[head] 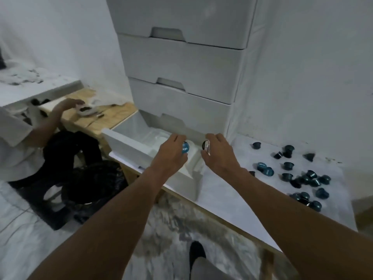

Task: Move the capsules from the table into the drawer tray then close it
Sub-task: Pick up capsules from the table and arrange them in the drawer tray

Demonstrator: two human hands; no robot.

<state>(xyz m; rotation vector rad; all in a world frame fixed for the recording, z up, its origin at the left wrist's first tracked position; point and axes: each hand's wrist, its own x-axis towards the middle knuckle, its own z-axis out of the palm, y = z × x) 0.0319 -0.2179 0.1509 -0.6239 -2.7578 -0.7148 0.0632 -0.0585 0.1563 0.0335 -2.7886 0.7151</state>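
Observation:
The bottom drawer (125,141) of a white drawer unit stands pulled out over the table's left end, its white tray inside. My left hand (171,153) hovers over the drawer's right part, fingers shut on a blue capsule (185,148). My right hand (217,151) is just right of it, at the drawer's right corner, gripping a dark capsule (206,147) with a white label. Several dark blue capsules (302,176) lie scattered on the white table (222,190) to the right.
The white drawer unit (181,63) has closed drawers stacked above the open one. A seated person (22,138) works at a wooden bench (113,114) on the left. A black bin (94,182) stands on the floor below. My shoe (196,251) shows at the bottom.

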